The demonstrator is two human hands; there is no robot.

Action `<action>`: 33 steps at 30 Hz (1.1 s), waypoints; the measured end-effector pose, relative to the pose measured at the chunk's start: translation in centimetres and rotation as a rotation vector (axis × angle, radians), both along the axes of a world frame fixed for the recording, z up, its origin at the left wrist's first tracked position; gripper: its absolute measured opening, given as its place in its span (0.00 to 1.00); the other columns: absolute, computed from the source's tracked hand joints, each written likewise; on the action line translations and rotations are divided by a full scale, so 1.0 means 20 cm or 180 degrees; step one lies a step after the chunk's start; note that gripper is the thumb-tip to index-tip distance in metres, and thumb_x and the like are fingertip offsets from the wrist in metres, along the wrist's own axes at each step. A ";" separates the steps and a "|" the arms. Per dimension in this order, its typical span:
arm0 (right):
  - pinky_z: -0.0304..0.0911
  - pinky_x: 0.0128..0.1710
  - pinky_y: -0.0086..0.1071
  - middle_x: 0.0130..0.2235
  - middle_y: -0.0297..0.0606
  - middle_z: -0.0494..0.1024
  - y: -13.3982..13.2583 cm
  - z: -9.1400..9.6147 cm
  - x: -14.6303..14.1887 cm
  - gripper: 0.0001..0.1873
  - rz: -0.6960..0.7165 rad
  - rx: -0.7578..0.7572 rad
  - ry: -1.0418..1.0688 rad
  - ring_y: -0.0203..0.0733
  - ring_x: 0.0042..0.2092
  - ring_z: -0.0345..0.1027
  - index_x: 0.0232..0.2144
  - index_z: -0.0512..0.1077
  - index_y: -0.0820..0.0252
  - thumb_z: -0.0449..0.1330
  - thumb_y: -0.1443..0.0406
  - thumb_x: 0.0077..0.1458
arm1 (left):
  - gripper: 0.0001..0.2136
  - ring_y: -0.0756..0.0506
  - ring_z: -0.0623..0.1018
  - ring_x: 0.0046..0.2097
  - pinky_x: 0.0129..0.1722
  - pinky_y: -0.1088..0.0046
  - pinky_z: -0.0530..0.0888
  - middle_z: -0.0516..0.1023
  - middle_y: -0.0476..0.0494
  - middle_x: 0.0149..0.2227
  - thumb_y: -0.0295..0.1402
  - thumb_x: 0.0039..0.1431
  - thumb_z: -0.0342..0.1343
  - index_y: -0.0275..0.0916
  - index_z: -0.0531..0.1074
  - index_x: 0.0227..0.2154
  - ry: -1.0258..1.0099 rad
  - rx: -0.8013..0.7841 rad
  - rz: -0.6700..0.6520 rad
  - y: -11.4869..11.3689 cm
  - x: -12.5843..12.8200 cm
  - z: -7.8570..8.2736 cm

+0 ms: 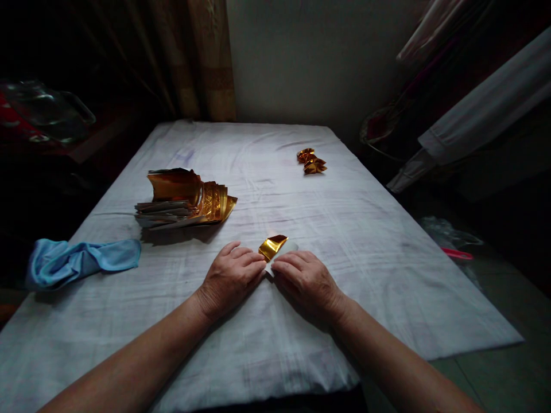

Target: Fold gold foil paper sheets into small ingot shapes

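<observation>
A small sheet of gold foil paper [272,246] lies on the white cloth [353,241] in front of me, partly folded, its white back showing. My left hand [231,276] and my right hand [305,277] rest palm down on its near edge. Their fingertips meet and press the paper flat against the cloth. The part of the sheet under my fingers is hidden.
A stack of gold foil sheets [183,198] sits at the left. Two folded gold pieces [311,162] lie at the far right. A blue cloth [81,261] is bunched at the left edge. Hanging clothes [473,115] and a dark floor flank the right side.
</observation>
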State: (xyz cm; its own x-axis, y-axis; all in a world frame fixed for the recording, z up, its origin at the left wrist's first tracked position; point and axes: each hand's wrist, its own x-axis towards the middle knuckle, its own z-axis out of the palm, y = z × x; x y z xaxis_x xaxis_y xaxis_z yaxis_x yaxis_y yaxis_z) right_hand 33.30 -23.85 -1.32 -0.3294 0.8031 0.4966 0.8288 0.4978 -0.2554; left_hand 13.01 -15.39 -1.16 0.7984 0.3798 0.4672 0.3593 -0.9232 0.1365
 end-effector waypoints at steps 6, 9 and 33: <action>0.60 0.39 0.36 0.34 0.38 0.77 0.00 -0.01 -0.03 0.11 -0.0305 -0.0191 0.0177 0.41 0.36 0.66 0.32 0.74 0.57 0.55 0.65 0.64 | 0.10 0.42 0.77 0.46 0.51 0.57 0.71 0.81 0.43 0.44 0.34 0.68 0.52 0.40 0.77 0.44 0.0111 -0.0079 -0.0113 -0.01 -0.03 0.01; 0.60 0.39 0.35 0.34 0.38 0.76 0.01 -0.02 -0.04 0.11 -0.0510 -0.0455 0.0294 0.41 0.36 0.66 0.29 0.74 0.57 0.56 0.65 0.63 | 0.11 0.43 0.76 0.44 0.45 0.62 0.74 0.79 0.41 0.42 0.32 0.68 0.50 0.39 0.76 0.46 0.0109 -0.0134 -0.0154 -0.02 -0.05 0.02; 0.57 0.37 0.34 0.30 0.35 0.71 0.06 -0.01 -0.08 0.06 -0.1158 -0.0815 0.0599 0.41 0.35 0.66 0.25 0.70 0.56 0.59 0.68 0.54 | 0.11 0.41 0.77 0.46 0.47 0.60 0.74 0.81 0.40 0.45 0.30 0.68 0.49 0.36 0.76 0.46 0.0199 0.0046 -0.0219 -0.05 -0.07 0.04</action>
State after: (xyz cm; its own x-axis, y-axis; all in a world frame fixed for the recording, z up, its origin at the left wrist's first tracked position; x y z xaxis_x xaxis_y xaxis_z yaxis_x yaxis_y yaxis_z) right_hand 31.61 -22.65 -1.44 0.0721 0.9538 0.2917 0.8651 0.0857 -0.4942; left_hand 11.66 -16.49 -0.32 0.8502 0.3165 0.4207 0.3023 -0.9477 0.1023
